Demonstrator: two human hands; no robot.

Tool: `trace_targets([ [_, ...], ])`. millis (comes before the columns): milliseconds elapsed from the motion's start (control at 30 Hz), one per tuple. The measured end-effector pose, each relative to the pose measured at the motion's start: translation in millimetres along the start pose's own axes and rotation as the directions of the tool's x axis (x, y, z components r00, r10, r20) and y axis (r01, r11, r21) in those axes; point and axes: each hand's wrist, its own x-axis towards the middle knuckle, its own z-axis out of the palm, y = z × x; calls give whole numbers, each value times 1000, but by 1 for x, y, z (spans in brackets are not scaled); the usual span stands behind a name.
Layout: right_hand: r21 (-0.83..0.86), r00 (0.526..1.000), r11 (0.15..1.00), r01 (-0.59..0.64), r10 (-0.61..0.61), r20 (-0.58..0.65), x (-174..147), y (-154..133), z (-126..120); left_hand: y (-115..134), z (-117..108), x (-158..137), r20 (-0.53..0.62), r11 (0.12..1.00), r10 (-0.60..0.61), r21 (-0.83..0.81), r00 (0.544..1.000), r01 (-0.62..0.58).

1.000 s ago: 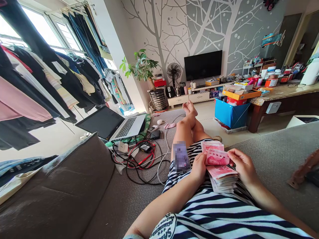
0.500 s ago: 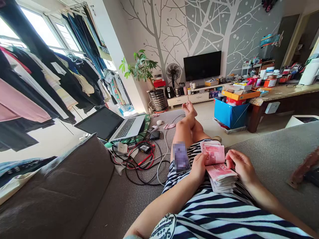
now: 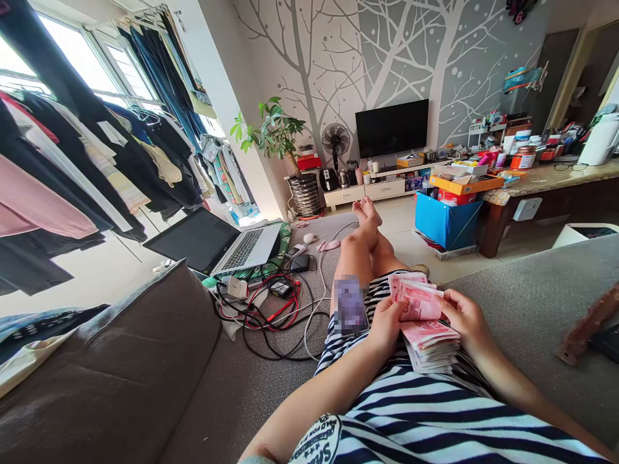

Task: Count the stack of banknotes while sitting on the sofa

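I sit on a grey sofa with a thick stack of pink banknotes [image 3: 429,341] on my lap. My left hand [image 3: 385,325] holds the stack's left side, thumb on the raised notes. My right hand [image 3: 465,320] pinches the right edge of the top pink note [image 3: 418,300], which is lifted and fanned above the stack. A phone [image 3: 350,305] with a blurred screen lies on my left thigh, just left of my left hand. My legs stretch out ahead, feet crossed.
An open laptop [image 3: 220,241] and a tangle of black, red and white cables [image 3: 273,303] lie on the sofa to the left. A blue box [image 3: 445,222] and a cluttered wooden table [image 3: 556,183] stand to the right. Clothes hang at left; a TV stands ahead.
My right hand has slid the top note a little left and up over the stack, then gripped its edge again. The view has barely shifted.
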Motion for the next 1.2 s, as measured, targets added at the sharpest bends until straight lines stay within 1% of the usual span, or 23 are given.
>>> trace_targets([
  [100, -15, 1000, 1000, 7, -7, -7, 0, 0, 0, 0, 0, 1, -2, 1000, 10, 29, 1000, -10],
  [233, -42, 1000, 999, 23, -23, -9, 0, 0, 0, 2, 1, 1, -8, 1000, 11, 19, 1000, -11],
  [400, -46, 998, 997, 59, -59, 4, -3, -3, 1, 7, 4, -1, -110, 996, 76, 58, 991, -70],
  [467, -46, 998, 997, 70, -70, -2, -4, -6, 1, 10, 5, -2, -132, 994, 93, 70, 987, -85],
  [667, 11, 998, 998, 61, -61, 14, -8, -17, 1, 9, 7, -1, -136, 996, 81, 38, 987, -76],
  [800, 30, 997, 996, 78, -79, 22, -9, -16, 1, 6, 5, -1, -142, 996, 72, 54, 987, -64],
  [900, 43, 997, 997, 70, -71, 33, -10, -13, 0, 5, 4, -1, -145, 996, 73, 70, 987, -63],
  [1100, 19, 998, 998, 55, -55, 38, -10, -13, 0, 4, 3, -1, -100, 995, 74, 67, 992, -67],
  [1200, 5, 997, 998, 67, -67, 23, -10, -15, 0, 3, 2, 0, -110, 996, 74, 67, 991, -67],
])
